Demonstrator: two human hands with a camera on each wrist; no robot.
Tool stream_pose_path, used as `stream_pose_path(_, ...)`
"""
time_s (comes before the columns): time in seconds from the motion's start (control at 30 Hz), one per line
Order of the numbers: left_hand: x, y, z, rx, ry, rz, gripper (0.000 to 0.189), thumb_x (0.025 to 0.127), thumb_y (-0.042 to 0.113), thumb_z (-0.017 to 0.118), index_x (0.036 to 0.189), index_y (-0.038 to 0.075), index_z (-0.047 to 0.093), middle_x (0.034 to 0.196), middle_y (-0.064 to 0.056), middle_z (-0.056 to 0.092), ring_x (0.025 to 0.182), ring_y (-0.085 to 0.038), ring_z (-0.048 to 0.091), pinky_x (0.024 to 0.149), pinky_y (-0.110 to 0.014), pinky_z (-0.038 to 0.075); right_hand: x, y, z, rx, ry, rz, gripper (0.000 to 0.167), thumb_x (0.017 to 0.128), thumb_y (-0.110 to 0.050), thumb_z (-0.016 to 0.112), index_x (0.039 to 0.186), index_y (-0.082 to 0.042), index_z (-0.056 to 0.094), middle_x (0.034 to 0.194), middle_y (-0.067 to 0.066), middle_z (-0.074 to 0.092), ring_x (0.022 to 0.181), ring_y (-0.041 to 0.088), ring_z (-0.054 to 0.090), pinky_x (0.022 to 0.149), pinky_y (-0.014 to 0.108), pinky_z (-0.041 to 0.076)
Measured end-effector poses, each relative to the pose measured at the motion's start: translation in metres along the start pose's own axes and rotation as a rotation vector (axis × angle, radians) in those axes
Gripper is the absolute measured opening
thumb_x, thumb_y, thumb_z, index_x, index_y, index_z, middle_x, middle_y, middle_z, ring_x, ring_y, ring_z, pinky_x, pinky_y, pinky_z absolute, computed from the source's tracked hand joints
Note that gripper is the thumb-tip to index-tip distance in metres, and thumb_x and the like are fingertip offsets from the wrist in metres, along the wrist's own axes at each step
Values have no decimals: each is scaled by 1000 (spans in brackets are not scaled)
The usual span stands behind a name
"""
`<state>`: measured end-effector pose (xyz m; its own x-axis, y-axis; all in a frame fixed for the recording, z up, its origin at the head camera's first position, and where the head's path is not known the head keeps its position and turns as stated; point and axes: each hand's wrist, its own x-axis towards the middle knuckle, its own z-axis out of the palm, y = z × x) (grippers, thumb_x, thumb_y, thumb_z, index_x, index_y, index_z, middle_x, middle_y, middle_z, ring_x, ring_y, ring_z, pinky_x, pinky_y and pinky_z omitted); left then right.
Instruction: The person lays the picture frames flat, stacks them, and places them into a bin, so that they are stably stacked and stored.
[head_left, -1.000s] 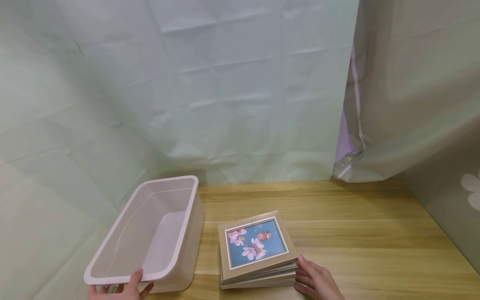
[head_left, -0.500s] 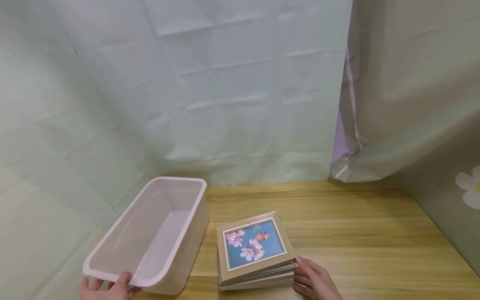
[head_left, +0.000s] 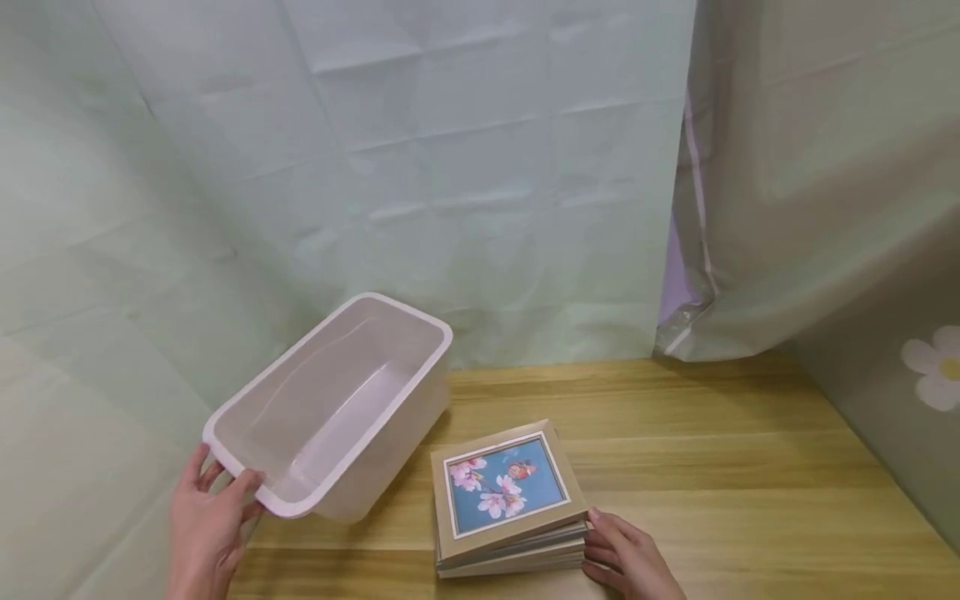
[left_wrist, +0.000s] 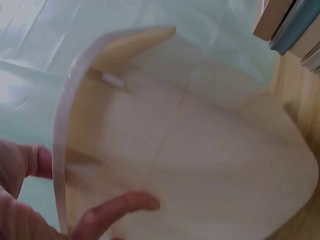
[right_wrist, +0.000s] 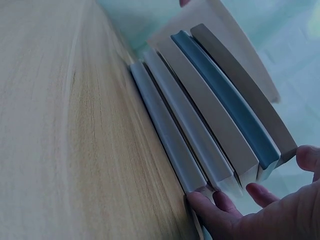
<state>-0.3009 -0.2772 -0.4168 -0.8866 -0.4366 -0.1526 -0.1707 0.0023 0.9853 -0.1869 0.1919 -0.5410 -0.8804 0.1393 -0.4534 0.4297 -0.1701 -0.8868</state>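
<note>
A white plastic storage bin [head_left: 397,429] leans to the left in the head view, its open top facing me. My left hand [head_left: 206,508] grips the bin's near rim, thumb on one side and fingers on the other; the left wrist view shows a digit [left_wrist: 120,207] reaching over the bin's interior. To the bin's right lies a slightly uneven stack of picture frames [head_left: 510,492]. The top one has a beige border and pink blossoms on blue. My right hand [head_left: 630,558] touches the stack's near right corner, its digits spread along the grey, beige and blue edges [right_wrist: 230,105].
The wood-grain tabletop [head_left: 697,467] extends to the right of the stack. Pale green sheeting [head_left: 480,183] hangs behind and to the left, close to the bin. A darker flowered sheet [head_left: 862,400] borders the right side.
My left hand has lifted the bin's near end and swung the bin rightward and farther from me, showing more table in front. My right hand stays at the stack's corner.
</note>
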Motion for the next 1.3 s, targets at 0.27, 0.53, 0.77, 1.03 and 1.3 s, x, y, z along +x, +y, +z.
stream_pose_path(0.27, 43, 17, 31, 113, -245, 65, 103, 96, -9, 61, 178, 23, 8, 160, -9, 36, 87, 3, 65, 65, -25, 65, 3, -1, -5, -21, -88, -44, 78, 113, -49, 54, 151, 19, 46, 128, 30, 73, 112, 25, 76, 102, 51, 65)
stream_pose_path(0.53, 88, 29, 79, 177, -562, 198, 101, 97, -6, 61, 177, 15, 3, 179, -29, 13, 102, -1, 64, 77, -27, 67, 6, -2, -9, -8, -77, -63, 79, 113, -47, 54, 152, 21, 43, 123, 22, 78, 109, 23, 76, 101, 51, 65)
stream_pose_path(0.77, 102, 24, 124, 200, -691, 230, 98, 95, -5, 63, 177, 14, 12, 176, -31, 22, 111, -15, 63, 79, -31, 68, 7, 3, -11, -4, -90, -59, 80, 113, -46, 55, 150, 23, 42, 120, 20, 79, 108, 23, 77, 100, 51, 65)
stream_pose_path(1.03, 117, 15, 157, 196, -753, 226, 95, 95, -5, 63, 176, 15, 18, 175, -29, 27, 124, -29, 62, 85, -33, 68, 7, 8, -8, 3, -83, -35, 81, 111, -48, 58, 152, 21, 44, 118, 21, 79, 104, 20, 77, 97, 47, 67)
stream_pose_path(1.3, 132, 14, 178, 233, -820, 254, 94, 96, 0, 64, 176, 18, 20, 177, -28, 26, 122, -28, 64, 86, -36, 69, 7, 9, -6, 16, -42, -26, 78, 109, -49, 62, 148, 18, 52, 112, 15, 81, 100, 19, 77, 94, 46, 68)
